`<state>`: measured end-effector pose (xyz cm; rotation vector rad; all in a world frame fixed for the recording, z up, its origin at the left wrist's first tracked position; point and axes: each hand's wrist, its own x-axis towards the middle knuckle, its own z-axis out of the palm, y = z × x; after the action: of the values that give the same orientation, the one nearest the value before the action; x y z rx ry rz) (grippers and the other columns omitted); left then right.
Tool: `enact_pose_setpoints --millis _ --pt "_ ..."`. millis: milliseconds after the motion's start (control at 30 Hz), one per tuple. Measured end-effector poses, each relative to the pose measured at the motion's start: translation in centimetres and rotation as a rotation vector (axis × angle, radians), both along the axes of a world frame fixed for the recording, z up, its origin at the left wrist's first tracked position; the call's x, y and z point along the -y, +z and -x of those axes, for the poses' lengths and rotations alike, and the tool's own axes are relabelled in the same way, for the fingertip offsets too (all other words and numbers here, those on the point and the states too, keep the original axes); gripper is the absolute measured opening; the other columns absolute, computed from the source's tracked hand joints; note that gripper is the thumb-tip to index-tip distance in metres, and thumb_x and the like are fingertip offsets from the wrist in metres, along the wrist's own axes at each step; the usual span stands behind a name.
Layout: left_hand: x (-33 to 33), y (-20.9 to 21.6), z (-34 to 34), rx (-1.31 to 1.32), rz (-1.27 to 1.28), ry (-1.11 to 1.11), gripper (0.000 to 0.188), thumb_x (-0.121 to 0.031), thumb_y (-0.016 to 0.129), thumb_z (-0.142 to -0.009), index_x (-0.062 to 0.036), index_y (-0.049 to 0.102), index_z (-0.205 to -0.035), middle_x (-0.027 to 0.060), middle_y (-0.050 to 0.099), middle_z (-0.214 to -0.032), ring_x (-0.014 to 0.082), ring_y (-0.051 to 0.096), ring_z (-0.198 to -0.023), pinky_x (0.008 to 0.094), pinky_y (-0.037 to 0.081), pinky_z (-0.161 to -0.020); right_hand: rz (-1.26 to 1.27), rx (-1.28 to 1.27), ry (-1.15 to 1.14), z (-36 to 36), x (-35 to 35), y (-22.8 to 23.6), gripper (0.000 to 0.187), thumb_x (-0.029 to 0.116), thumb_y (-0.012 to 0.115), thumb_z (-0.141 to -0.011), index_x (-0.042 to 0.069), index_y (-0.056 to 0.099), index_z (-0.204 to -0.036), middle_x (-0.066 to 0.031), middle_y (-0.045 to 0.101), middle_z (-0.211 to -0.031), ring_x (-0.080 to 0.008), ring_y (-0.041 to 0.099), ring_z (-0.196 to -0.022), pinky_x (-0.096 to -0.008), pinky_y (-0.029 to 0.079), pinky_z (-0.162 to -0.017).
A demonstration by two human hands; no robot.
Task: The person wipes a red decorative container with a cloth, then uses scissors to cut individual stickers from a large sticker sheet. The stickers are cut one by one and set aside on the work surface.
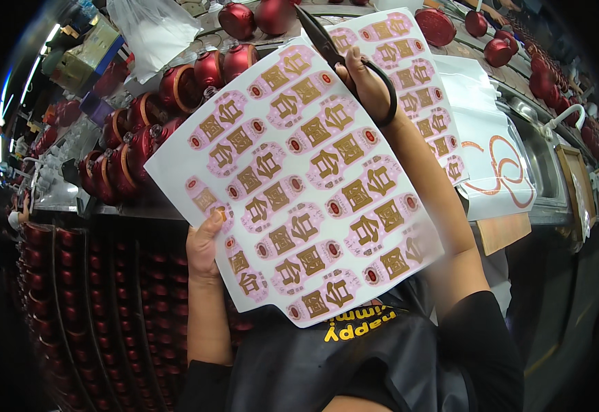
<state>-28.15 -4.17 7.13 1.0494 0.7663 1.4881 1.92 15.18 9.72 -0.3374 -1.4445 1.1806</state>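
A large white sheet [409,237] printed with rows of pink and gold labels is held up in front of me. My left hand [203,248] grips its left edge, thumb on top over a label, the other fingers hidden beneath. Beyond the sheet's upper right corner, my right hand [370,89] is closed on a pair of scissors [321,40]. The black handle loops around that hand, and the dark blades point up and left, away from me. The lower edge of the sheet has a stepped notch. Behind my right forearm lies a second label sheet [404,69].
Shiny red round jars [181,89] crowd the counter at left, and more red pieces [435,27] lie at the far right. A clear plastic bag [152,34] sits at the back. At right are a sink [543,172], a tap [567,117] and white paper [478,96].
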Motion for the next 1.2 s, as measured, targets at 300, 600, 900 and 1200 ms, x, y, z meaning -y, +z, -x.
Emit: enact_pose_setpoints --millis 300,600,900,1200 --pt "2.3 6.4 6.1 -0.106 0.058 -0.013 0.054 -0.021 0.053 -0.094 0.0031 0.038 -0.14 0.0188 0.052 -0.135 0.0326 0.055 -0.12 0.0478 0.044 -0.103 -0.208 -0.896 -0.026 0.3 1.4 -1.5 0.044 0.046 0.053 -0.097 0.005 0.054 -0.079 0.0014 0.045 -0.058 -0.0094 0.042 -0.049 -0.0217 0.035 -0.048" --pt "-0.1 2.9 4.5 0.103 0.219 -0.29 0.057 -0.027 0.048 -0.097 0.0 0.032 -0.145 0.0209 0.045 -0.142 0.036 0.048 -0.128 0.0545 0.039 -0.107 0.129 0.153 -1.289 -8.9 1.7 -13.7 0.038 0.035 0.067 -0.088 -0.003 0.059 -0.087 -0.0216 0.068 -0.079 -0.0366 0.068 -0.079 -0.0427 0.051 -0.07" --pt "0.1 6.4 7.3 0.047 0.164 -0.224 0.052 -0.027 0.047 -0.098 0.0012 0.037 -0.141 0.0202 0.048 -0.139 0.0343 0.051 -0.125 0.0525 0.04 -0.106 0.377 0.227 -1.12 -5.5 2.0 -13.0 0.037 0.035 0.071 -0.087 0.0 0.058 -0.087 -0.0109 0.064 -0.072 -0.0181 0.062 -0.066 -0.0326 0.049 -0.063" --pt "0.6 7.4 7.4 -0.001 0.142 -0.211 0.054 -0.027 0.048 -0.097 0.0008 0.036 -0.142 0.0197 0.047 -0.14 0.0336 0.05 -0.126 0.0512 0.041 -0.106 0.432 0.077 -0.941 -6.5 0.9 -14.8 0.034 0.03 0.074 -0.082 0.0 0.059 -0.083 -0.0065 0.06 -0.068 -0.0142 0.055 -0.06 -0.0311 0.046 -0.056"
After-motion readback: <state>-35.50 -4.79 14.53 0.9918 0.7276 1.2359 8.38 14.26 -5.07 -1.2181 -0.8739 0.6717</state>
